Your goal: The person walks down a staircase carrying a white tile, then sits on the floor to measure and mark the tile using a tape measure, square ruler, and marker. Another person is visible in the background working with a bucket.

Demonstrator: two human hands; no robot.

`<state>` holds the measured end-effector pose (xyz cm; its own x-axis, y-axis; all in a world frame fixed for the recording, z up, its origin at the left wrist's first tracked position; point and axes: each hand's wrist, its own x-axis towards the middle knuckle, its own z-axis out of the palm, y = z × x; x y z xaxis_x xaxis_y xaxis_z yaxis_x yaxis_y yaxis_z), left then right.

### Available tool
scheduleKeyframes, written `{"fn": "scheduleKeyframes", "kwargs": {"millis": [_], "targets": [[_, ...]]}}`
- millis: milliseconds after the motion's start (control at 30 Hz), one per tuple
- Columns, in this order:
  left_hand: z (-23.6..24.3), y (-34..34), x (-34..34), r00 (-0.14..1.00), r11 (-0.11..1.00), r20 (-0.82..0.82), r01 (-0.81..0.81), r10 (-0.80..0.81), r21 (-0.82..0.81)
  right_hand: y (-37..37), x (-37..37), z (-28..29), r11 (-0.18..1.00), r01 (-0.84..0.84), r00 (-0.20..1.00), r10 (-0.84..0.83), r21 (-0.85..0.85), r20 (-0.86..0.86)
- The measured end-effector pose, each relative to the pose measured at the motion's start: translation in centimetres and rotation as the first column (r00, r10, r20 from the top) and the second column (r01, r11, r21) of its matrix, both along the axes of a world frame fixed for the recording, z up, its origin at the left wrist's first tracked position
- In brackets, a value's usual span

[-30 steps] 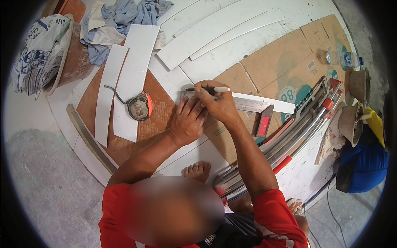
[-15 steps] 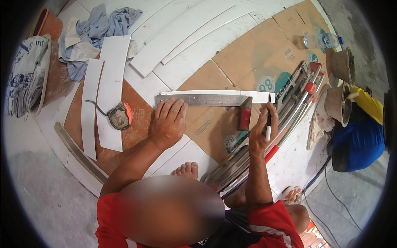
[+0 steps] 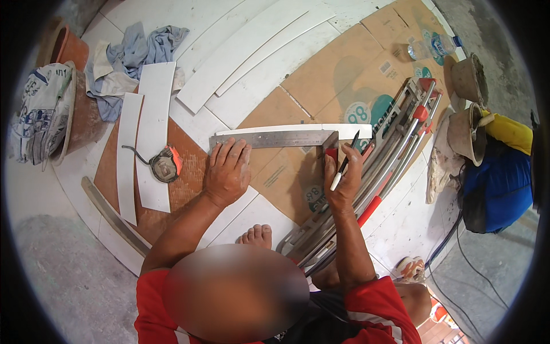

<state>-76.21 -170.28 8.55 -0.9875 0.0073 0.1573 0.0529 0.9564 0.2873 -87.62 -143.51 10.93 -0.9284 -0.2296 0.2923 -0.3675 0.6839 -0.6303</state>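
Note:
A narrow white tile strip (image 3: 346, 131) lies crosswise on the cardboard, with a steel try square (image 3: 286, 139) along its near edge. My left hand (image 3: 228, 175) rests flat, fingertips on the left end of the square's blade. My right hand (image 3: 346, 179) holds a black-and-white marker pen (image 3: 342, 166), dark tip pointing up and away. Its thumb and fingers are around the square's red-faced handle (image 3: 331, 152), which they partly hide; how firmly they grip it I cannot tell.
A manual tile cutter (image 3: 395, 152) lies right of my right hand. Cut white tiles (image 3: 154, 132) and a tape measure (image 3: 165, 164) are at left, near crumpled cloths (image 3: 134, 57). A plastic bottle (image 3: 431, 47) and dirty buckets (image 3: 467, 135) sit at far right.
My right hand has moved left from the strip's right end to the square's handle, the pen still in it. My left hand stays on the blade. The whole view has shifted slightly.

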Motion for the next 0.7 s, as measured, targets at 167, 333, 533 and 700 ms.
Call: {"fn": "scheduleKeyframes", "kwargs": {"millis": [167,333,533,700], "targets": [[0.0,0.0,0.0,1.0,1.0,0.003,0.002,-0.002,-0.001,-0.2,0.1,0.1,0.999,-0.028,1.0,0.028,0.036,0.009],[0.1,0.0,0.1,1.0,1.0,0.008,-0.002,0.002,0.013,-0.3,0.0,1.0,0.993,-0.048,0.995,0.057,-0.112,0.078],[-0.3,0.0,0.2,0.999,1.0,-0.042,-0.016,0.016,0.019,-6.3,-0.1,3.4,0.765,0.137,0.756,0.33,-0.63,0.565],[0.3,-0.2,-0.1,1.0,0.999,0.031,-0.003,0.002,0.049,-12.2,-1.6,1.9,0.812,-0.077,0.607,0.498,-0.578,0.619]]}}
